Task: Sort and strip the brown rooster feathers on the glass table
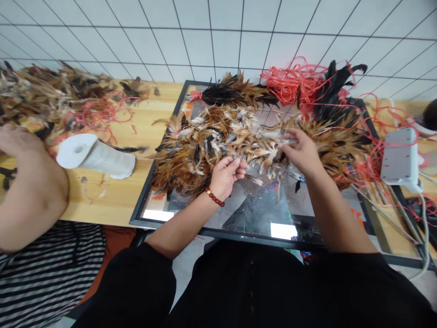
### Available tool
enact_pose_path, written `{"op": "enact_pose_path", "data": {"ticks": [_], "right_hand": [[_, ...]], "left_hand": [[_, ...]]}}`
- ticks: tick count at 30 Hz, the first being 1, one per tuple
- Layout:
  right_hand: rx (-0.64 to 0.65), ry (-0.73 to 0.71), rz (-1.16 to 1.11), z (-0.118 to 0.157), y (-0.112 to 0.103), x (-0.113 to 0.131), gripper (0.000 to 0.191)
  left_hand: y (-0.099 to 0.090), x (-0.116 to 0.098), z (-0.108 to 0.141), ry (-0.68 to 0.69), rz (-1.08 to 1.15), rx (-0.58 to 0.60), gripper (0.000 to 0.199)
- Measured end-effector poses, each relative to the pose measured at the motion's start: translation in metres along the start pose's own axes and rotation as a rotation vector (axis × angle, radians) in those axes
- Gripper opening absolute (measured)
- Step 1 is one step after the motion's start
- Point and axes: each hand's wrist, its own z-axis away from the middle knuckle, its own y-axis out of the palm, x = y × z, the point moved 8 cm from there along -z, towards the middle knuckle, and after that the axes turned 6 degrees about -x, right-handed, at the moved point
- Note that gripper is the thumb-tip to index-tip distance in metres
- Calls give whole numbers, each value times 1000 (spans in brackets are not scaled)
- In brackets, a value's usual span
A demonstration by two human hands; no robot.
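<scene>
A wide heap of brown, golden and white feathers covers the back of a glass-topped, black-framed panel. My left hand, with a red bead bracelet at the wrist, is at the heap's front edge. Its thumb and fingertips are pinched on what looks like a small greyish feather, mostly hidden by the fingers. Over the right part of the heap, my right hand has its fingers curled together among pale feathers. Slight blur keeps me from making out what lies between those fingertips.
A tied dark feather bundle lies behind the heap, beside tangled red plastic string. To the right are a white box and cables. Leftward, a white roll, more feathers and another person's arm occupy the table.
</scene>
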Motion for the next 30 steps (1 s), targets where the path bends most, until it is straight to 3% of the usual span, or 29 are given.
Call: {"op": "enact_pose_path", "data": {"ticks": [2,4,6,10,14,17,20,23,26,30], "right_hand": [[-151,-137,162,3,-18,8,35],[-168,-235,298,10,-23,20,25],[-124,-309,412,18,-20,32,19],[-31,-446,619,26,2,48,27],[185,-630,814,20,40,49,38],[264,-647,805,11,47,47,31],[126,-464,543,1,24,47,21],[44,-89,74,2,10,30,24],[137,239,-379,22,26,16,38],[199,454,-685,52,49,19,44]], "left_hand": [[0,-1,0,6,-3,-1,23],[1,-1,1,7,-5,0,22],[1,-1,1,4,-7,3,21],[2,0,1,11,-16,18,22],[1,-1,-1,52,-29,38,26],[3,-4,1,116,-69,86,31],[9,-4,6,155,-128,150,35],[11,0,8,122,-159,170,35],[10,4,8,78,-168,151,36],[8,4,5,54,-146,119,32]]}}
